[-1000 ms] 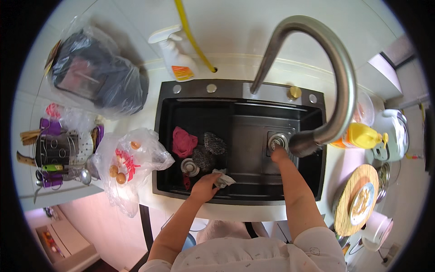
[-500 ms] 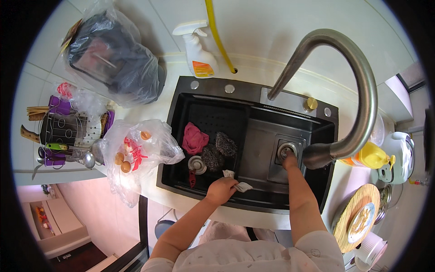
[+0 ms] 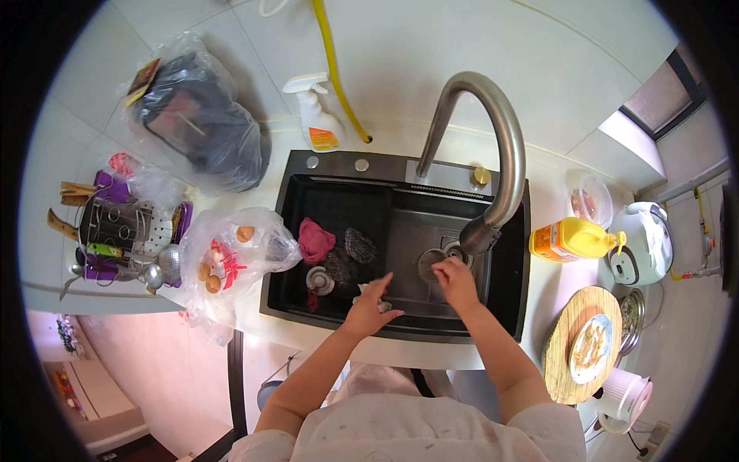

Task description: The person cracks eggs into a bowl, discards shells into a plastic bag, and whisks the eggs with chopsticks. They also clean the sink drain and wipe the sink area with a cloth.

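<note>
Done: round metal strainer out, just left of the drain, pinched in my right hand | Undone, I judge: not back in | My left hand: thumb, forefinger spread by white tissue, left of drain; grip can't tell

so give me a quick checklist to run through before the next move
1. Right hand gripping the round metal piece: ok, it appears pinched at the edge.
2. White tissue secure in the left hand: cannot tell, that hand partly hides it.
3. Faucet not running: ok, no stream shows.
4. Drain fully visible: not ok, partly covered.
5. Pink cloth clear of the right hand: ok, it lies in the sink's left side.
</note>
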`<control>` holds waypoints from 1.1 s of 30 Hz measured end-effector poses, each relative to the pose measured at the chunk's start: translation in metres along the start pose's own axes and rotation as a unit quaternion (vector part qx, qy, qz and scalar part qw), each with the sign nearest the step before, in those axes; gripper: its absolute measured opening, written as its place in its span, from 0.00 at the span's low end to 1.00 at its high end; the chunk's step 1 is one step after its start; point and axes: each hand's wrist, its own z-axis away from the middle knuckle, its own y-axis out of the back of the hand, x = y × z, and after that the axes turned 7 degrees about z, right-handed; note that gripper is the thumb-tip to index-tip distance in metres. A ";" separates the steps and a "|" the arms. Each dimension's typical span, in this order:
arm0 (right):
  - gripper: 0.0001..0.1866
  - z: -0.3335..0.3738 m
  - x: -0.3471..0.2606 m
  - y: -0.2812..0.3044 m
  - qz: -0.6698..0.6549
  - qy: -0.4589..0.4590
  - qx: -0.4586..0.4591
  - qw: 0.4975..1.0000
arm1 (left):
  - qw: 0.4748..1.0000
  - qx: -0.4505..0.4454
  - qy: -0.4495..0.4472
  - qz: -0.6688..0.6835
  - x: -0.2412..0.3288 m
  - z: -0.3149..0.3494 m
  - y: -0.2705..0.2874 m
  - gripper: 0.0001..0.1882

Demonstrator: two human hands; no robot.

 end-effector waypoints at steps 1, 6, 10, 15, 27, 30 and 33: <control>0.05 0.000 -0.028 0.010 -0.015 0.014 -0.010 1.000 | 0.999 0.046 -0.023 0.000 0.019 0.003 0.004 0.45; 0.07 -0.003 -0.135 0.030 -0.067 0.159 -0.025 0.985 | 0.978 0.161 -0.127 -0.045 0.060 0.034 0.039 0.48; 0.08 -0.003 -0.196 0.039 -0.070 0.255 -0.044 0.963 | 0.948 0.242 -0.190 -0.080 0.073 0.073 0.074 0.41; 0.09 -0.007 -0.260 0.046 -0.036 0.393 -0.039 0.918 | 0.920 0.322 -0.206 -0.091 0.090 0.125 0.119 0.37; 0.06 -0.040 -0.399 0.028 0.015 0.516 0.024 0.856 | 0.889 0.406 -0.212 -0.029 0.094 0.210 0.188 0.38; 0.06 -0.042 -0.425 0.011 0.046 0.545 -0.004 0.837 | 0.880 0.422 -0.212 -0.035 0.091 0.223 0.201 0.38; 0.09 -0.042 -0.446 -0.004 0.076 0.575 -0.037 0.814 | 0.867 0.443 -0.224 -0.049 0.087 0.237 0.213 0.38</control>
